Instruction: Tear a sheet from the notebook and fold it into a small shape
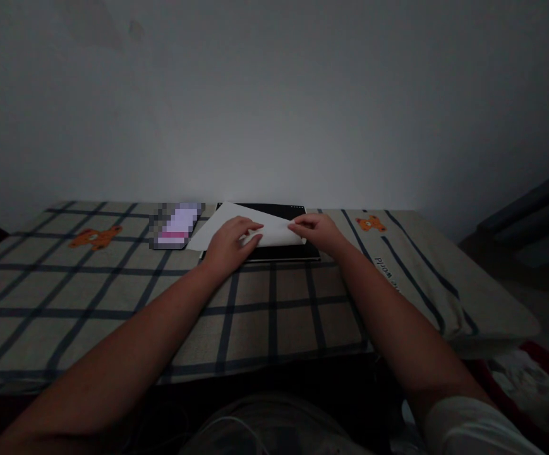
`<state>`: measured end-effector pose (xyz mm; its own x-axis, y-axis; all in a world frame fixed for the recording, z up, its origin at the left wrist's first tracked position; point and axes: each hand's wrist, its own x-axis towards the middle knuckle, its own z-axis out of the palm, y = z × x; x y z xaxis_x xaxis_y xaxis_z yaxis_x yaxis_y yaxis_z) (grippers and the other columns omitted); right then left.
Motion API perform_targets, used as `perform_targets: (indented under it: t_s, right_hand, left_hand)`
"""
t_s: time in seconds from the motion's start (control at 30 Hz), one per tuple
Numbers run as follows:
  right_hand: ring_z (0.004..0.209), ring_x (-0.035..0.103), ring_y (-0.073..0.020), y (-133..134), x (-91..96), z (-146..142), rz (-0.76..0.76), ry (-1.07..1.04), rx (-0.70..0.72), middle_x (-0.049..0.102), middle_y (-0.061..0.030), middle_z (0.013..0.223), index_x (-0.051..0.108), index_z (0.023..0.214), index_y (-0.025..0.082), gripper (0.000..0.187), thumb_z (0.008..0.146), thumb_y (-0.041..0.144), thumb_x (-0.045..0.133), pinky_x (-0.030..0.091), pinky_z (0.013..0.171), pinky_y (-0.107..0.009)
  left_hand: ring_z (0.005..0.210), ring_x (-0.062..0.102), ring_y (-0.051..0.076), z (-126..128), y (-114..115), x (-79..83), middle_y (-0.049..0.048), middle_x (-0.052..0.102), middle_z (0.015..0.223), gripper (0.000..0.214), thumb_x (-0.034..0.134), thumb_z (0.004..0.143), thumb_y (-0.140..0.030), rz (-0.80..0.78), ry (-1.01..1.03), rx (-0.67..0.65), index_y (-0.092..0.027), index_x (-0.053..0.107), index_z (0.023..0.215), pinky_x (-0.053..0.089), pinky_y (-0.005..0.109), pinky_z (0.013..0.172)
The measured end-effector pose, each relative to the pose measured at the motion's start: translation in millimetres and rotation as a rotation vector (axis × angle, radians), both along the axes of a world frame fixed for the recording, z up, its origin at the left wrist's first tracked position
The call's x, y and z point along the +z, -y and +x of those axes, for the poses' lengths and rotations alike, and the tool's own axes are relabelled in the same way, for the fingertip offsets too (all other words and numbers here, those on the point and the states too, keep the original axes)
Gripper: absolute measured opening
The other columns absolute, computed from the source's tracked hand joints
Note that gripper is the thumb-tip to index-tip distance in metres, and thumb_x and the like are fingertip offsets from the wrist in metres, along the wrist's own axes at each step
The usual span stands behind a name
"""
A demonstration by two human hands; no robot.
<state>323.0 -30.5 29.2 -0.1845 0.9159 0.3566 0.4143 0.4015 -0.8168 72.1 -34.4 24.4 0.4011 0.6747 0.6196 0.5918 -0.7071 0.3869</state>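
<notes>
A white sheet of paper [277, 236] lies at a slant over a black flat notebook or folder [286, 253], its near right part folded or curled over. My left hand [231, 242] rests on the paper's left part, thumb and forefinger apart with paper showing between them. At the paper's right end my right hand [319, 231] pinches the edge between thumb and fingers. The underside of the paper and some of my left fingers are hidden.
Left of the paper lies a phone [179, 224] with a lit, blurred screen. A checked cloth [127, 278] with bear prints covers the table, which stands against a grey wall [274, 101]. At lower right, a red bin [534, 354] holds pale crumpled stuff.
</notes>
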Motion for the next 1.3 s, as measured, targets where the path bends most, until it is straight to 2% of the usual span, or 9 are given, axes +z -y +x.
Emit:
perform_targets:
  t_s: [0.2, 0.3, 0.47, 0.67, 0.77, 0.87, 0.97, 1.07, 1.3]
  right_hand:
    - [0.065, 0.056, -0.0154, -2.4, 1.7, -1.8, 0.058, -0.277, -0.295, 0.065, -0.0034, 0.073, 0.067, 0.083, 0.017, 0.034, 0.073, 0.049, 0.068, 0.044, 0.058, -0.029]
    - [0.066, 0.056, -0.0156, -2.5, 4.7, -0.5, 0.108, -0.381, -0.348, 0.062, -0.0029, 0.074, 0.064, 0.087, 0.019, 0.038, 0.075, 0.055, 0.066, 0.045, 0.057, -0.029]
    - [0.066, 0.054, -0.0148, 5.9, 8.5, -6.0, 0.016, -0.457, -0.175, 0.06, -0.0017, 0.073, 0.065, 0.084, 0.021, 0.039, 0.07, 0.057, 0.071, 0.046, 0.06, -0.029]
    - [0.061, 0.05, -0.012, 15.8, 7.1, -14.9, -0.108, -0.373, 0.036, 0.058, 0.0012, 0.064, 0.07, 0.078, 0.019, 0.029, 0.073, 0.048, 0.072, 0.041, 0.06, -0.028]
    - [0.064, 0.051, -0.0127, 15.5, 7.3, -15.8, -0.114, -0.362, 0.03, 0.06, 0.0001, 0.068, 0.072, 0.078, 0.018, 0.028, 0.073, 0.046, 0.072, 0.041, 0.063, -0.029]
    - [0.068, 0.053, -0.0139, 13.1, 7.5, -15.0, -0.126, -0.367, -0.02, 0.063, -0.0016, 0.073, 0.073, 0.081, 0.018, 0.03, 0.072, 0.046, 0.073, 0.042, 0.065, -0.031]
    - [0.068, 0.053, -0.0144, 11.4, 6.7, -14.0, -0.14, -0.358, -0.044, 0.063, -0.0018, 0.071, 0.073, 0.082, 0.018, 0.031, 0.071, 0.046, 0.073, 0.042, 0.065, -0.031]
    - [0.066, 0.053, -0.0141, 11.7, 6.4, -13.7, -0.15, -0.333, -0.024, 0.062, -0.0012, 0.069, 0.073, 0.083, 0.017, 0.032, 0.071, 0.047, 0.073, 0.042, 0.063, -0.03]
    - [0.06, 0.052, -0.0119, 10.1, 11.0, -8.8, -0.043, -0.349, -0.081, 0.063, -0.002, 0.069, 0.071, 0.083, 0.018, 0.042, 0.081, 0.059, 0.059, 0.041, 0.058, -0.027]
  left_hand:
    - [0.103, 0.056, 0.025, -4.9, -1.6, 2.7, 0.0061, 0.059, 0.102, 0.02, 0.067, 0.084, -0.033, 0.21, 0.147, 0.223, -0.024, 0.07, 0.102, 0.043, 0.045, 0.095]
    - [0.112, 0.052, 0.027, -6.8, -6.1, 1.5, 0.0087, 0.055, 0.114, 0.038, 0.072, 0.08, -0.037, 0.187, 0.234, 0.311, -0.024, 0.064, 0.115, 0.043, 0.046, 0.098]
    - [0.124, 0.051, 0.03, -8.1, -26.5, -16.4, 0.0161, 0.039, 0.145, 0.081, 0.072, 0.08, -0.048, -0.092, 0.453, 0.142, -0.031, 0.031, 0.147, 0.052, 0.042, 0.089]
    - [0.131, 0.048, 0.034, -9.3, -37.4, -25.7, 0.0152, 0.031, 0.154, 0.103, 0.078, 0.07, -0.057, -0.213, 0.647, -0.049, -0.04, 0.016, 0.151, 0.051, 0.044, 0.093]
    - [0.122, 0.055, 0.031, -7.9, -27.0, -15.9, 0.0131, 0.046, 0.142, 0.09, 0.082, 0.066, -0.052, -0.248, 0.585, -0.106, -0.033, 0.037, 0.141, 0.052, 0.043, 0.091]
    - [0.109, 0.06, 0.027, -6.0, -14.6, -4.6, 0.0109, 0.056, 0.126, 0.055, 0.079, 0.068, -0.045, -0.237, 0.492, -0.033, -0.023, 0.056, 0.113, 0.052, 0.04, 0.087]
    - [0.094, 0.062, 0.023, -5.8, -6.9, 2.9, 0.0061, 0.065, 0.101, 0.032, 0.075, 0.073, -0.041, -0.154, 0.375, 0.034, -0.02, 0.059, 0.09, 0.049, 0.037, 0.085]
    - [0.087, 0.062, 0.02, -7.1, -4.2, 6.3, 0.0044, 0.067, 0.092, 0.025, 0.07, 0.078, -0.04, -0.106, 0.295, -0.024, -0.018, 0.058, 0.071, 0.046, 0.033, 0.081]
    - [0.061, 0.048, 0.013, -15.3, -8.3, 9.3, -0.0031, 0.053, 0.062, 0.028, 0.07, 0.074, -0.04, -0.211, 0.445, -0.011, -0.019, 0.053, 0.063, 0.036, 0.025, 0.059]
